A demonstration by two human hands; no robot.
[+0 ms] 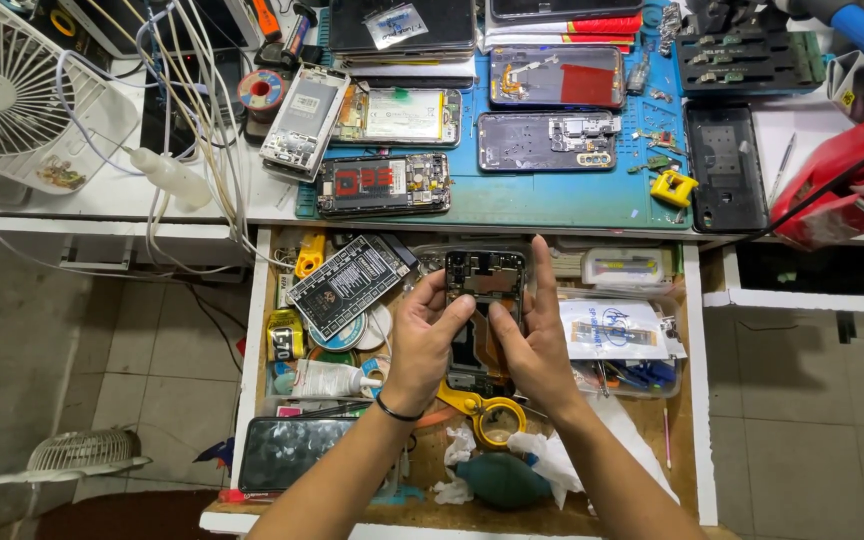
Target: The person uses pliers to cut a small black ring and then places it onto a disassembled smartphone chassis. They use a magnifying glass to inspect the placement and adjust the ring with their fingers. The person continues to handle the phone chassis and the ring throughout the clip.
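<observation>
**Both hands on an opened phone above the drawer**

I see my left hand (pixel 430 335) and right hand (pixel 534 345) holding an opened phone (pixel 485 290) upright between them, its back cover off and the circuit board showing. The left grip is clamped on the phone's left edge, thumb and fingers curled around it. The right grip is closed on the right edge, forefinger stretched up along the side, thumb pressing the lower middle. A black band sits on my left wrist.

The phone hangs over the open wooden drawer (pixel 692 400), near its back edge, just under the bench front. Beneath my hands lie yellow-handled scissors (pixel 487 412), a teal rubber blower (pixel 500 480) and crumpled tissue. Toward the drawer's left side sit a grey test board (pixel 347 283) and a dark phone (pixel 287 450) at the front left corner.

On the bench, a blue work mat (pixel 552 200) carries several stripped phones (pixel 382 185). A white fan (pixel 12 90) stands at the bench's left end, with a squeeze bottle (pixel 172 177) beside it.
</observation>
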